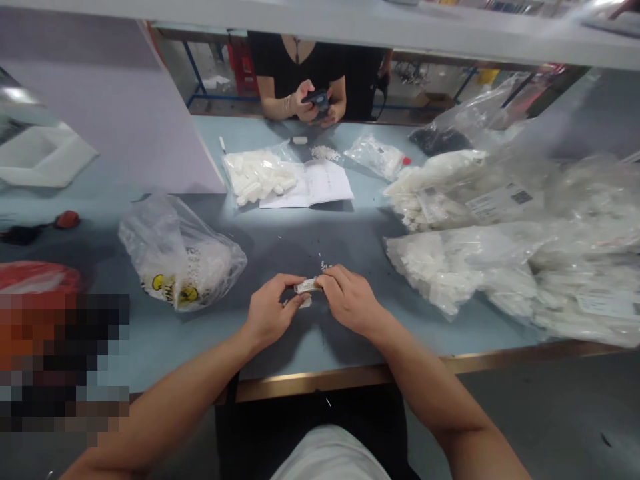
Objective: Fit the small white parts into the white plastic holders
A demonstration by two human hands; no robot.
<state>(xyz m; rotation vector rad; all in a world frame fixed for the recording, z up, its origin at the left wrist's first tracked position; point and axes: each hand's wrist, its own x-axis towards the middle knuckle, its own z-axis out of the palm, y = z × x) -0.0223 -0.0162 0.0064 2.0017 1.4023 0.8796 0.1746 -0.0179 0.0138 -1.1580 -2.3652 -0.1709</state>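
We find the left hand and right hand pinched tight on a small white part, one at each end. We advise a firm, square fingertip grip.

Bagged white parts, paper sheet

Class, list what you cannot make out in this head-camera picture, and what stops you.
Head view, white part: mostly covered by the fingers of the left hand and right hand; shape unclear.
Head view, lower left corner: a pixelated patch blurs whatever lies there.
Head view, bag label: print too small to read.
Head view, dark object held by the person opposite: too small, partly covered by hands.
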